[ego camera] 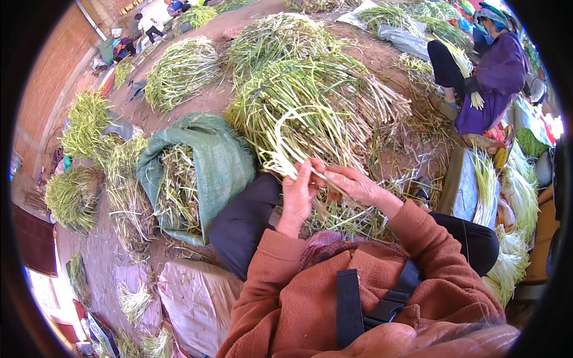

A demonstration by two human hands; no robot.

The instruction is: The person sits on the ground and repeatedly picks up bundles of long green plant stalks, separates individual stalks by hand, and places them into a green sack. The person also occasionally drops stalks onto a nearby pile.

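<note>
My left hand (299, 192) grips a small bunch of pale green-white plant stalks (283, 163), its thumb near their pale ends. Close beside it, my right hand (353, 181) pinches a brownish, dry-looking part of a stalk (332, 184) between thumb and fingers. Both hands are above my lap, nearly touching. Just beyond them lies a large heap of long green stalks with brown, dry ends (313, 98). Loose stalks and peeled-looking scraps (353, 223) lie below my hands, between my legs.
A green woven sack (224, 152) with stalks stands left of my knee. Whitish stalks (484, 188) rest on a grey block (461, 183) at right. A co-worker in purple (501, 67) sits at upper right, holding stalks. More heaps (183, 71) lie across the floor; a pale wrapped bundle (197, 300) is at lower left.
</note>
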